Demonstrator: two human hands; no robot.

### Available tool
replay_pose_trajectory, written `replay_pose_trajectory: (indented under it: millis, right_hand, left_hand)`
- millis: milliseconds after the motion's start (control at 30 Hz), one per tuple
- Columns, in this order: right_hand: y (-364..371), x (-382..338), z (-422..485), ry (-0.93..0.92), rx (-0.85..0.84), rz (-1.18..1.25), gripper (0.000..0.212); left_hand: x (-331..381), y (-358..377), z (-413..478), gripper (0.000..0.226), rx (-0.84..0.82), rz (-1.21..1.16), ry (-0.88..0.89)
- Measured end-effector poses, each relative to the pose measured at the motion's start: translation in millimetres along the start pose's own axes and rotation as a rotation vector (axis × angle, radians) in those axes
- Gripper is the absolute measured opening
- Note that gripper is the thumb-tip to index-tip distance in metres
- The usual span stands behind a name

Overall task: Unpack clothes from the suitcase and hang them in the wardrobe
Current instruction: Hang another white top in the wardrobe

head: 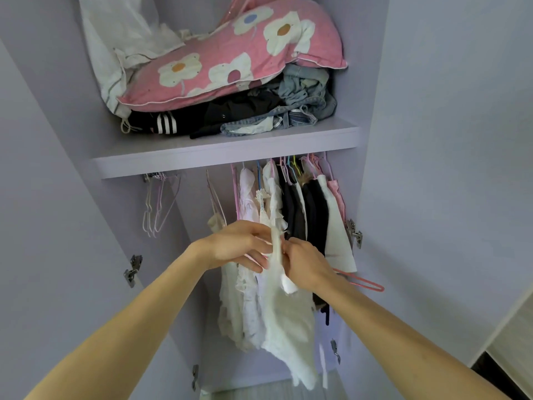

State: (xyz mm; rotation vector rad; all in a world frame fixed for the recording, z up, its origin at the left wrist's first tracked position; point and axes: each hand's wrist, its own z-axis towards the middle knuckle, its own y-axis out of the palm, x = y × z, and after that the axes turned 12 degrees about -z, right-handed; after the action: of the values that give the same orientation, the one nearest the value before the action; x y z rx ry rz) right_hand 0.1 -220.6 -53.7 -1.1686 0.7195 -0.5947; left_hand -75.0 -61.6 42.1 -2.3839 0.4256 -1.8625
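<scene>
I face an open lilac wardrobe (86, 197). A white lacy garment (284, 327) hangs down in front of me, its strap held between both hands. My left hand (239, 245) pinches the strap from the left and my right hand (307, 265) grips it from the right. A pink hanger (364, 282) sticks out to the right from under my right hand. Behind them, white, black and pink clothes (291, 209) hang on coloured hangers from the rail. The suitcase is out of view.
Empty hangers (157, 206) dangle at the rail's left end. The shelf (219, 155) above holds a pink flowered pillow (230, 56), white bedding, dark clothes and jeans (300, 111). Both doors stand open, with metal hinges on their inner edges.
</scene>
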Motion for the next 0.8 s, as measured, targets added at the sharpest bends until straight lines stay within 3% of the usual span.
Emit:
replay_pose_trajectory:
  millis: [67,133,267,333,400,533,633,800]
  right_hand:
    - [-4,-1,5,0.025,0.000,0.096,0.020]
    - [-7,0,8,0.054,-0.064,0.272,0.025]
    - [-14,5,9,0.092,-0.251,0.467,0.021]
    - [-18,7,11,0.098,-0.287,0.508,0.017]
    - [-20,10,11,0.101,-0.287,0.577,0.037]
    - [-21,16,4,0.143,-0.247,0.746,0.021]
    - [-25,14,4,0.091,-0.167,0.849,0.023]
    - [-35,-3,9,0.061,-0.027,0.961,0.030]
  left_hand:
    - [-2,1,3,0.016,0.157,0.130,0.103]
    - [-3,-5,6,0.013,0.239,0.267,0.190]
    - [-6,-12,8,0.009,0.149,0.395,0.186]
    - [-7,-11,10,0.019,0.155,0.375,0.198]
    - [-7,-9,12,0.030,0.203,0.353,0.260]
    - [-9,-9,14,0.034,0.214,0.338,0.255]
    - [-12,-10,16,0.040,0.231,0.392,0.213]
    - [-12,-1,19,0.039,0.264,0.264,0.124]
